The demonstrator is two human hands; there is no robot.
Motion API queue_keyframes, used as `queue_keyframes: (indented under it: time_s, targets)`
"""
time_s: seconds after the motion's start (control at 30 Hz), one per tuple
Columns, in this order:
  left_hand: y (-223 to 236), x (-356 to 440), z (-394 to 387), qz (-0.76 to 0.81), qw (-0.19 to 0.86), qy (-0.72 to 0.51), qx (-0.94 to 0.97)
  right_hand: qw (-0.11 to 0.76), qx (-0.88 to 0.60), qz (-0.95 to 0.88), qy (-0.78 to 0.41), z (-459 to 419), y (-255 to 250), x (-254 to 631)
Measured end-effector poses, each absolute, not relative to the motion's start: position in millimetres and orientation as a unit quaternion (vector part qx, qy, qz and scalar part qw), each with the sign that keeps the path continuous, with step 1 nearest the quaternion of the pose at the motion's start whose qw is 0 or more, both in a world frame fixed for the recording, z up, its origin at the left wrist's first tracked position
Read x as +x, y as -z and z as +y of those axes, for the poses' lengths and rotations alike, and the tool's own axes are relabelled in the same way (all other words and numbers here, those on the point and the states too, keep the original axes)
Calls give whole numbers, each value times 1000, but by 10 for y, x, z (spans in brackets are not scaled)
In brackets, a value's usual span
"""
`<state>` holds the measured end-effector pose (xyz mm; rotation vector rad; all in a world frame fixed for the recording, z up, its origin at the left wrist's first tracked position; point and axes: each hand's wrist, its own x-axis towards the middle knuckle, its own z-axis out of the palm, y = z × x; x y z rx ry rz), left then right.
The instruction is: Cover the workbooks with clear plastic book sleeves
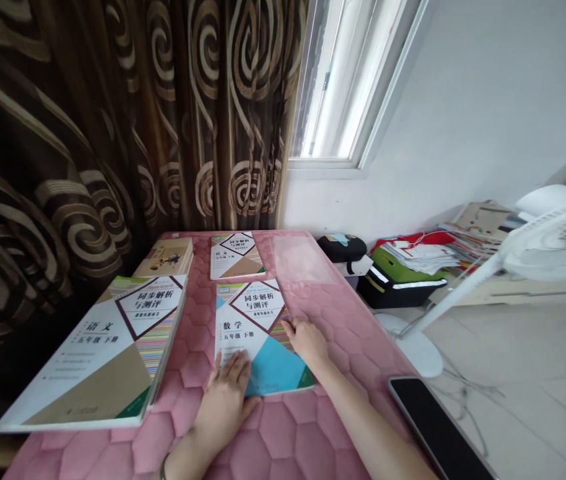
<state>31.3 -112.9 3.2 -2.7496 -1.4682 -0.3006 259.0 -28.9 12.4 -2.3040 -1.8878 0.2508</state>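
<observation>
My left hand [225,400] lies flat on the near left corner of a workbook with a blue and white cover [257,333], fingers stretched out. My right hand [307,341] rests on that book's right edge, its fingers curled over the side. The book lies flat on a pink quilted cover [283,433]. A larger workbook with a tan and white cover [107,353] lies to the left. Further back are a smaller matching book [235,255] and a yellowish book [167,257].
A clear plastic sheet [300,259] lies at the far right of the pink surface. A dark phone [437,427] sits at the near right edge. A white standing fan [537,247], stacked papers and bags [413,263] are on the floor to the right. A brown patterned curtain [113,120] hangs behind.
</observation>
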Motion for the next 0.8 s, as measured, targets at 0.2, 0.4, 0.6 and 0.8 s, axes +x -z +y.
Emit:
queue_keyframes:
  time_s: [0.2,0.4,0.6,0.8]
  targets:
    - [4,260,-1132,-452,9,103,-886,156,-701,-696,6,-625,-198,2540]
    - [22,266,-1129,-444,22,107,-889,196,-485,-849,-77,-1182,-114,2195]
    - [42,77,-1132,-445,-19,122,-887,189,-491,-847,-76,-1243,-72,2347]
    - [45,-351,-1239,-493,-48,144,-857,211,-531,-817,-75,-1346,4,2857]
